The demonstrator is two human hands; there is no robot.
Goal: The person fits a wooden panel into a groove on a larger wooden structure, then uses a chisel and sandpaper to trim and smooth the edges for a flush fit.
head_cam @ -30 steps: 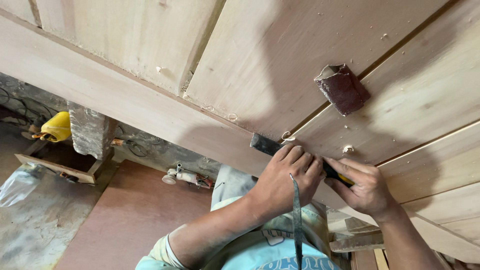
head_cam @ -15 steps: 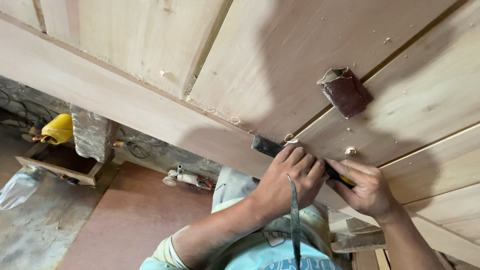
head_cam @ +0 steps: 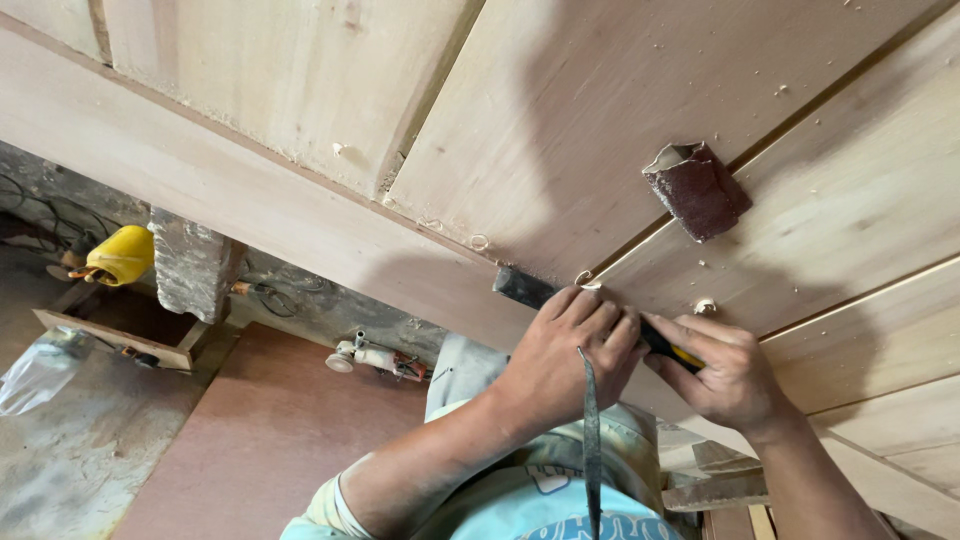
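A chisel (head_cam: pixel 530 292) was held by both hands just right of the frame's centre, its dark blade end pressed against the pale wooden panel (head_cam: pixel 560 130). The tool's long axis ran from the blade at centre-left down and rightward to a yellow-tipped handle end (head_cam: pixel 688 358). The left hand (head_cam: pixel 565 355) was wrapped tightly over the shaft close behind the blade, so it was the hand nearer the cutting end; the right hand (head_cam: pixel 735 380) was closed around the handle further to the lower right. The blade lay up and to the left of both grips, at the groove where a board met the broad rail (head_cam: pixel 250 190) that crossed the frame diagonally. Small curled shavings (head_cam: pixel 583 278) were seen just beside the blade. A folded piece of dark red sandpaper (head_cam: pixel 697 188) rested on the panel in the upper right, well apart from the hands. In the lower left, a reddish-brown board (head_cam: pixel 260 440), a yellow object (head_cam: pixel 120 255) and a small power tool (head_cam: pixel 370 355) were visible on the workshop floor.
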